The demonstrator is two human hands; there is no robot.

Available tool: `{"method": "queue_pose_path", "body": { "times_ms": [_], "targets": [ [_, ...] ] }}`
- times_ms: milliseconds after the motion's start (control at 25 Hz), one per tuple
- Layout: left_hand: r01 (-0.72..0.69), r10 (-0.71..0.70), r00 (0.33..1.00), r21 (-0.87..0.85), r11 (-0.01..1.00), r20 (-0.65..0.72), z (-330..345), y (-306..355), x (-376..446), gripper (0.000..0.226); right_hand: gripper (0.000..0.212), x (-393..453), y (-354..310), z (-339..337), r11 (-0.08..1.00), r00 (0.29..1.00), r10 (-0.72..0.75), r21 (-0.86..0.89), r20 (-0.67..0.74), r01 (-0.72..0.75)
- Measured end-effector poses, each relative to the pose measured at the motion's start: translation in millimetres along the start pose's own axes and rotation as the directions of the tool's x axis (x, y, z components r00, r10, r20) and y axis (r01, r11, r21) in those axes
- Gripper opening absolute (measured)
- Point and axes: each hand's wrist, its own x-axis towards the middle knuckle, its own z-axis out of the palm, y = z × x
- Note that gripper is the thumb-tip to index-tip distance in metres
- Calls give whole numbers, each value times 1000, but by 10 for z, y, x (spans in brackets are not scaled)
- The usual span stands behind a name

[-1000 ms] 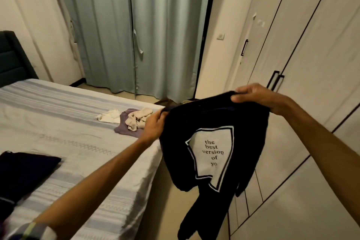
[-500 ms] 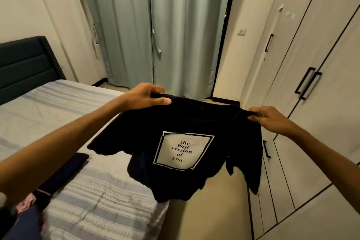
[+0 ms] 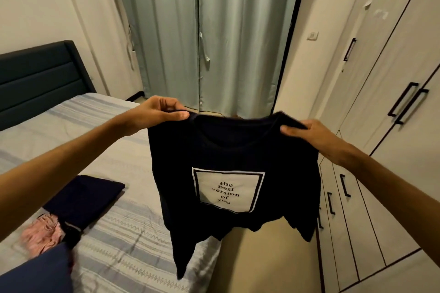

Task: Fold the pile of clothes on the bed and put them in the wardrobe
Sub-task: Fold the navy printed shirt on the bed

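Black T-shirt held up at centre frame, hanging free above the bed edge, probably to let it drop flat before folding. Left hand and right hand each pinching a shoulder, fingers pressed together on cloth. Folded dark garment lower left; wardrobe shut at right.
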Motion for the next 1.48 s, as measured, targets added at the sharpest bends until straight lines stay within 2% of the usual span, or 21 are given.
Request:
{"method": "queue_pose_path", "body": {
  "times_ms": [40, 120, 160, 280, 400, 480, 560, 680, 760, 880, 1000, 1080, 1160, 1200, 1280, 1360, 1480],
  "targets": [
    [-41, 54, 989, 94, 995, -135, 7, -48, -27, 28, 25, 93, -19, 44, 997, 989, -66, -52, -132, 60],
    [-73, 202, 912, 342, 937, -357, 18, -168, -59, 29, 17, 300, -46, 146, 966, 921, -224, -199, -317, 167],
    [-67, 237, 894, 409, 910, -381, 6, -222, -69, 30, 11, 401, -44, 199, 953, 888, -264, -245, -376, 180],
    [-14, 156, 944, 438, 899, -290, -126, -371, -112, 31, 7, 620, -33, 318, 967, 824, -237, -210, -514, 147],
    [71, 67, 949, 419, 905, -307, -234, -621, -269, 31, 15, 680, -4, 466, 983, 823, -162, -160, -544, 88],
    [104, 53, 924, 380, 919, -380, -178, -875, -443, 34, 20, 605, -8, 635, 983, 865, -151, -167, -479, 79],
    [125, 24, 894, 299, 946, -448, -126, -1192, -661, 33, 20, 478, -5, 821, 974, 924, -172, -198, -340, 109],
    [145, -32, 897, 226, 963, -441, -125, -1531, -1061, 28, 14, 288, 54, 995, 949, 979, -180, -278, -97, 147],
    [187, -97, 906, 183, 965, -412, -241, -1639, -1368, 22, 20, 240, 59, 1156, 943, 991, -95, -310, 97, 121],
    [210, -131, 926, 194, 958, -354, -574, -1623, -1719, 17, 37, 230, -8, 1413, 946, 920, 41, -311, 389, 90],
    [244, -159, 939, 262, 934, -306, -1001, -1438, -1921, 13, 40, 268, -103, 1616, 956, 825, 102, -284, 555, 73],
    [249, -145, 937, 319, 914, -317, -1299, -1279, -1970, 13, 48, 362, -160, 1754, 965, 776, 138, -262, 615, 35],
    [249, -126, 939, 381, 890, -320, -1562, -1172, -1910, 15, 62, 540, -158, 1887, 968, 763, 173, -252, 623, -13],
    [257, -127, 940, 414, 873, -316, -1678, -1157, -1833, 16, 62, 652, -140, 1952, 969, 760, 190, -243, 621, -43],
    [296, -144, 932, 473, 830, -331, -1865, -1238, -1619, 22, 45, 904, -30, 2071, 970, 756, 214, -224, 619, -92],
    [334, -139, 919, 542, 771, -369, -1989, -1512, -1339, 33, 29, 1187, 197, 2239, 967, 753, 250, -200, 608, -159],
    [339, -105, 923, 656, 674, -369, -1936, -2618, -739, 43, 32, 1886, 1103, 2700, 971, 800, 239, -138, 550, -195]
  ]
}}
